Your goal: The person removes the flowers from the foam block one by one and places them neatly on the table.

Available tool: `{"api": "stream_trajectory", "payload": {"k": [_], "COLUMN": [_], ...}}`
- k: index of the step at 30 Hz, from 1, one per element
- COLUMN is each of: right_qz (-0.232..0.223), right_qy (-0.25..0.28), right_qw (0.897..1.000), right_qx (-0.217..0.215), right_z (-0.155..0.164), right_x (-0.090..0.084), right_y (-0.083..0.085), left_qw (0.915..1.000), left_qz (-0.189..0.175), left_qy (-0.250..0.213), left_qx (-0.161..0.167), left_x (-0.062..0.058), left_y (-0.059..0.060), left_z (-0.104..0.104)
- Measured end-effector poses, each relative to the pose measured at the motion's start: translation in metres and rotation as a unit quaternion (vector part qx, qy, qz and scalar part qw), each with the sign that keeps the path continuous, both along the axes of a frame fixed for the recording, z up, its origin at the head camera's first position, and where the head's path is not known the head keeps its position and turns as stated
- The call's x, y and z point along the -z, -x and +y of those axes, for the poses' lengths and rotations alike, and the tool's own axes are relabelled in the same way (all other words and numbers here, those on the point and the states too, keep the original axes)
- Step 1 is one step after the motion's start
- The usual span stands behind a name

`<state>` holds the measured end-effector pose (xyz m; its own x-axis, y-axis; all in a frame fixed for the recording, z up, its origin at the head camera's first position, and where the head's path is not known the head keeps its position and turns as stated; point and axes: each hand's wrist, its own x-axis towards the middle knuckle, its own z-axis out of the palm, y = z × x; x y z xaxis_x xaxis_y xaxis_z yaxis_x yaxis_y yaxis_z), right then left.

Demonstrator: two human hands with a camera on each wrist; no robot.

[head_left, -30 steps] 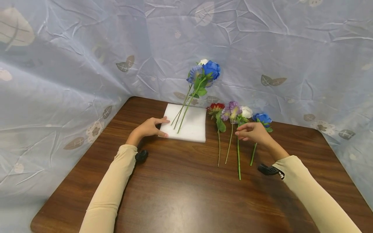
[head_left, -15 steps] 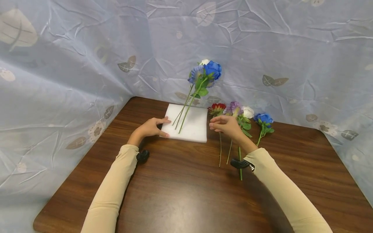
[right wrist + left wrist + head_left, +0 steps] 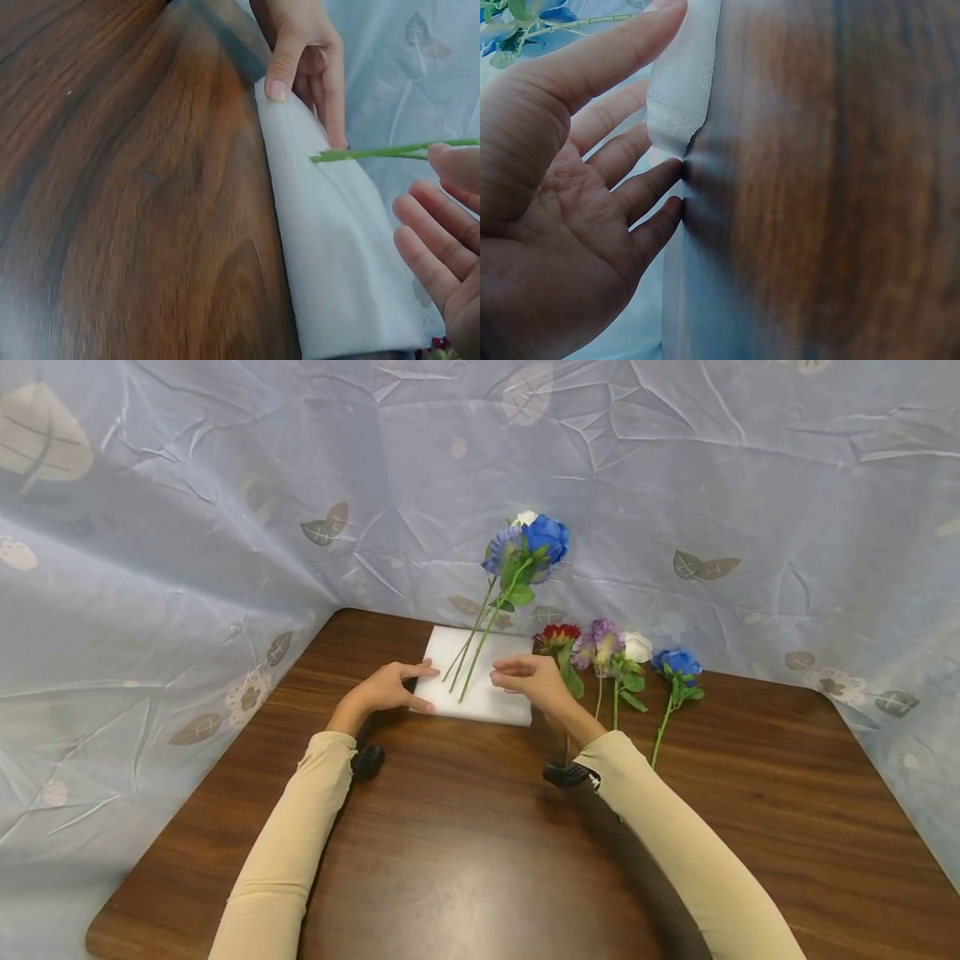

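Observation:
A white foam block [image 3: 501, 702] lies on the table with three stemmed flowers standing in it, leaning right: a blue rose [image 3: 547, 537], a ruffled light-blue flower [image 3: 499, 553] and a partly hidden white flower [image 3: 525, 517]. My left hand [image 3: 382, 687] rests at the block's left end, fingers extended; its thumb presses the top in the right wrist view. Above the block's right part hovers my right hand [image 3: 542, 683], with loosely bent fingers apart and nothing visible between them. In the right wrist view it is beside the green stems [image 3: 375, 154]; contact with them cannot be told.
Right of the block lie a red flower [image 3: 558, 633], a purple flower [image 3: 606, 639], a white rose [image 3: 637, 647] and another blue rose [image 3: 677, 662], stems toward me. My right forearm covers some stems. A patterned curtain [image 3: 637, 460] hangs behind the brown table [image 3: 450, 827].
My right hand has moved left, from over the lying flowers to above the foam block's right part. My left hand, the block and the standing flowers have stayed put.

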<state>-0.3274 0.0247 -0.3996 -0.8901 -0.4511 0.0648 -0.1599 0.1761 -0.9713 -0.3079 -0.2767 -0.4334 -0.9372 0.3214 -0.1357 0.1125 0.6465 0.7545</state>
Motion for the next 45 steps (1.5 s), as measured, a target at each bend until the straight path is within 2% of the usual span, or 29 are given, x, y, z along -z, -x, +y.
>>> {"api": "stream_trajectory", "payload": {"k": [15, 23, 30, 45], "right_qz": [-0.035, -0.043, -0.048, -0.044], "right_qy": [0.021, 0.021, 0.032, 0.025], "right_qw": [0.999, 0.998, 0.997, 0.997], "right_qx": [0.023, 0.045, 0.047, 0.056], "right_z": [-0.036, -0.042, -0.047, -0.050], "right_x": [0.019, 0.026, 0.033, 0.035], "right_y": [0.003, 0.005, 0.006, 0.006], "left_qw": [1.0000, 1.0000, 0.9999, 0.9999], "left_qz": [0.004, 0.004, 0.003, 0.003], "left_qy": [0.001, 0.007, 0.011, 0.010], "left_qx": [-0.003, 0.001, 0.002, 0.002], "left_x": [-0.003, -0.002, 0.000, 0.000], "left_y": [-0.001, 0.001, 0.003, 0.003], "left_z": [0.000, 0.001, 0.000, 0.000]}}
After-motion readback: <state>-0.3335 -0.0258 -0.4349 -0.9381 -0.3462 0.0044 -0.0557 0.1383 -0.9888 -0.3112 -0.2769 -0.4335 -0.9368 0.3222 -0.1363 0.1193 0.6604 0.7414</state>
